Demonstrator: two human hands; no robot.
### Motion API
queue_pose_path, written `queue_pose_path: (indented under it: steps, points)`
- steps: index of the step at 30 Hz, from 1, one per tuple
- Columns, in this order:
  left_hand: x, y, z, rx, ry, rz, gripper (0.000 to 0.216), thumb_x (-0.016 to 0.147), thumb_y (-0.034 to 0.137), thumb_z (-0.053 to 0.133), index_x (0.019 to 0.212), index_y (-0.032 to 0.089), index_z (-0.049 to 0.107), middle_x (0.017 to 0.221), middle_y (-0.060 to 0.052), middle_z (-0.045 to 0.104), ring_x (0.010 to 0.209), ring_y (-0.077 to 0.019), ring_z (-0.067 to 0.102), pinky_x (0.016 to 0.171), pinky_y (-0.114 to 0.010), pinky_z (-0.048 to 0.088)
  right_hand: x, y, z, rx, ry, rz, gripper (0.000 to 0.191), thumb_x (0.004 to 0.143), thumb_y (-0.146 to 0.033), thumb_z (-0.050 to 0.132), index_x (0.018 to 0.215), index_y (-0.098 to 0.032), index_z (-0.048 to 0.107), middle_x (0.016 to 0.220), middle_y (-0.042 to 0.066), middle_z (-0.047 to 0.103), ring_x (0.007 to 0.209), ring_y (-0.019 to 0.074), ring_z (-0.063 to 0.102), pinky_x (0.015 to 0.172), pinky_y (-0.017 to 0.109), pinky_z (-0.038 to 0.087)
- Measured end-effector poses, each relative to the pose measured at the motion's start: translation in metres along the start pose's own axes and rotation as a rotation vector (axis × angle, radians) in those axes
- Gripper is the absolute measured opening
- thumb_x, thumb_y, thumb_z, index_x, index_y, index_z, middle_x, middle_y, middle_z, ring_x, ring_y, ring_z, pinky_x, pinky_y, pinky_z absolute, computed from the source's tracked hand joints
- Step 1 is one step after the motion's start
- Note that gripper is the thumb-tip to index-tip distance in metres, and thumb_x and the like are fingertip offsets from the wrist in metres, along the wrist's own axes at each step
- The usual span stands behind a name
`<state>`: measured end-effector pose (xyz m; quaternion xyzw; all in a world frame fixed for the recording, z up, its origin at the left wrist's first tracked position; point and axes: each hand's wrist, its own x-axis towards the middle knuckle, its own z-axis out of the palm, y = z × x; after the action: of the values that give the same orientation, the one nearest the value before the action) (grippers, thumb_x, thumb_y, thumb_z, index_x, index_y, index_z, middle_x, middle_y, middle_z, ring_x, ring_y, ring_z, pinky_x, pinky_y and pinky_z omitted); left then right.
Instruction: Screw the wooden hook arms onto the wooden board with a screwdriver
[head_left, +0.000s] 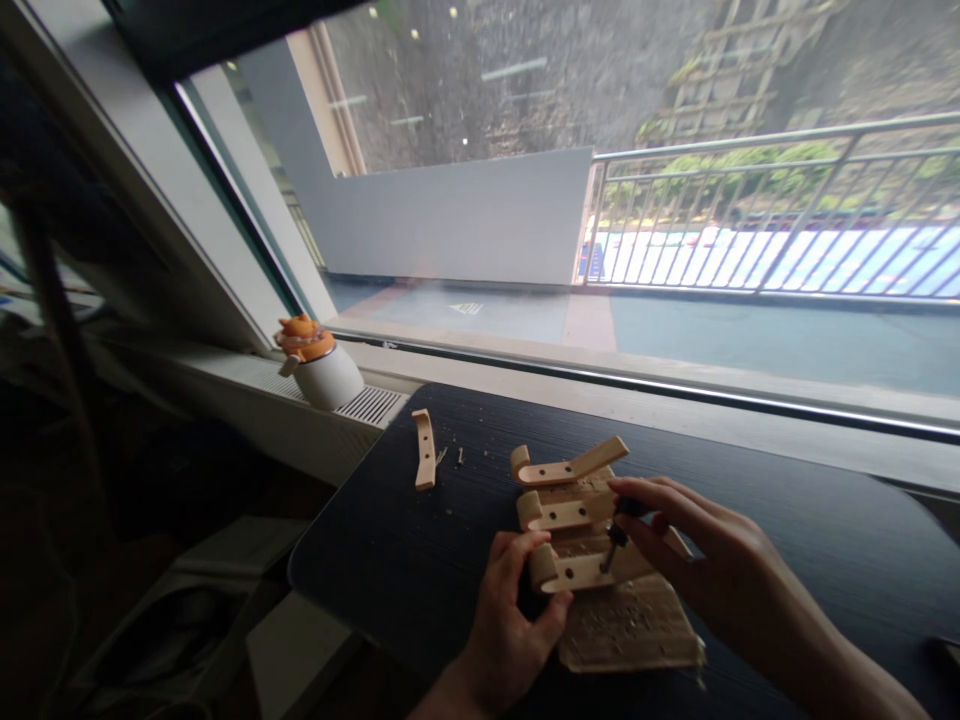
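A rough wooden board [630, 630] lies on the dark table with several curved wooden hooks across it. My left hand [514, 610] grips the curled end of the nearest wooden hook [585, 573], thumb below and fingers above. In my right hand [694, 525] is a small screwdriver [616, 535], its dark handle pinched between the fingers. The shaft points down into a hole of that same hook. Behind it lie a second hook [566, 513] and a third hook [566, 470], each with dark holes. Wood crumbs are scattered on the board.
On the dark table [375, 560], a loose wooden hook [425, 450] lies at the far left beside a few small screws [460, 456]. A white mug with an orange lid [326, 372] stands on the sill vent. A large window [480, 250] runs behind the table.
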<state>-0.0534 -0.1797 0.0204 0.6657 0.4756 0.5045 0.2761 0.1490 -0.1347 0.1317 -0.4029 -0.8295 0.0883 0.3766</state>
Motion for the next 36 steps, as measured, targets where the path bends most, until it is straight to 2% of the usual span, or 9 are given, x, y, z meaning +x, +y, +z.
queue_pose_path:
  steps: [4, 6, 9, 17, 24, 30, 34, 36]
  points:
    - [0.000, 0.000, 0.000, -0.002, 0.000, 0.002, 0.052, 0.076, 0.007, 0.062, 0.123, 0.026, 0.048, 0.108, -0.004, 0.059, 0.105, -0.0214, 0.058, 0.097, -0.038, 0.048, 0.000, -0.004, -0.003, 0.011, -0.034, -0.020, 0.030, 0.091, -0.018, 0.051, 0.119, -0.025, 0.061, 0.116, 0.008, 0.066, 0.087, 0.0160, 0.068, 0.073, 0.024, 0.055]
    - [0.000, 0.000, 0.000, -0.004, -0.004, -0.001, 0.053, 0.076, 0.007, 0.062, 0.123, 0.026, 0.047, 0.109, -0.004, 0.058, 0.106, -0.0211, 0.057, 0.098, -0.038, 0.047, -0.001, -0.006, -0.006, 0.007, -0.053, -0.039, 0.033, 0.091, -0.016, 0.050, 0.121, -0.025, 0.061, 0.117, 0.007, 0.067, 0.095, 0.0167, 0.067, 0.077, 0.023, 0.055]
    - [-0.001, 0.000, 0.000, -0.004, -0.007, -0.005, 0.053, 0.077, 0.007, 0.062, 0.123, 0.027, 0.047, 0.109, -0.003, 0.057, 0.106, -0.0209, 0.057, 0.098, -0.038, 0.047, -0.001, -0.005, -0.008, 0.002, -0.058, -0.045, 0.034, 0.091, -0.015, 0.051, 0.121, -0.025, 0.061, 0.110, 0.006, 0.070, 0.093, 0.0154, 0.069, 0.075, 0.020, 0.055]
    - [-0.001, 0.001, -0.001, 0.008, -0.032, -0.022, 0.051, 0.078, 0.007, 0.061, 0.123, 0.027, 0.045, 0.111, -0.005, 0.056, 0.108, -0.0222, 0.056, 0.098, -0.040, 0.046, -0.004, 0.001, -0.005, 0.019, -0.033, -0.039, 0.034, 0.092, -0.014, 0.052, 0.123, -0.026, 0.059, 0.110, 0.004, 0.069, 0.093, 0.0136, 0.068, 0.076, 0.019, 0.053]
    - [-0.002, 0.000, -0.001, 0.004, -0.027, -0.024, 0.050, 0.078, 0.008, 0.062, 0.122, 0.026, 0.046, 0.110, -0.005, 0.056, 0.106, -0.0221, 0.056, 0.097, -0.039, 0.046, -0.004, 0.009, -0.002, 0.027, -0.027, 0.000, 0.035, 0.092, -0.016, 0.055, 0.124, -0.031, 0.055, 0.105, 0.001, 0.068, 0.082, 0.0107, 0.066, 0.071, 0.019, 0.052]
    - [-0.001, -0.001, 0.000, 0.000, -0.024, -0.018, 0.050, 0.078, 0.008, 0.062, 0.122, 0.027, 0.047, 0.110, -0.005, 0.056, 0.107, -0.0223, 0.056, 0.098, -0.039, 0.045, -0.006, 0.006, -0.003, 0.010, -0.020, -0.001, 0.031, 0.092, -0.021, 0.056, 0.122, -0.028, 0.055, 0.097, 0.001, 0.067, 0.068, 0.0096, 0.062, 0.063, 0.020, 0.051]
    - [-0.001, -0.002, 0.000, 0.003, -0.021, -0.020, 0.050, 0.078, 0.008, 0.062, 0.122, 0.026, 0.046, 0.110, -0.005, 0.057, 0.106, -0.0221, 0.056, 0.097, -0.039, 0.046, -0.003, 0.002, -0.008, -0.013, -0.031, -0.020, 0.028, 0.093, -0.020, 0.054, 0.120, -0.025, 0.059, 0.116, 0.006, 0.064, 0.082, 0.0128, 0.066, 0.069, 0.022, 0.053]
    - [-0.001, -0.002, 0.001, 0.004, -0.016, -0.015, 0.050, 0.078, 0.008, 0.062, 0.122, 0.026, 0.047, 0.110, -0.005, 0.057, 0.106, -0.0219, 0.056, 0.097, -0.039, 0.046, 0.000, 0.000, -0.012, -0.014, -0.054, -0.046, 0.027, 0.093, -0.018, 0.052, 0.118, -0.025, 0.060, 0.117, 0.006, 0.065, 0.091, 0.0142, 0.066, 0.074, 0.022, 0.053]
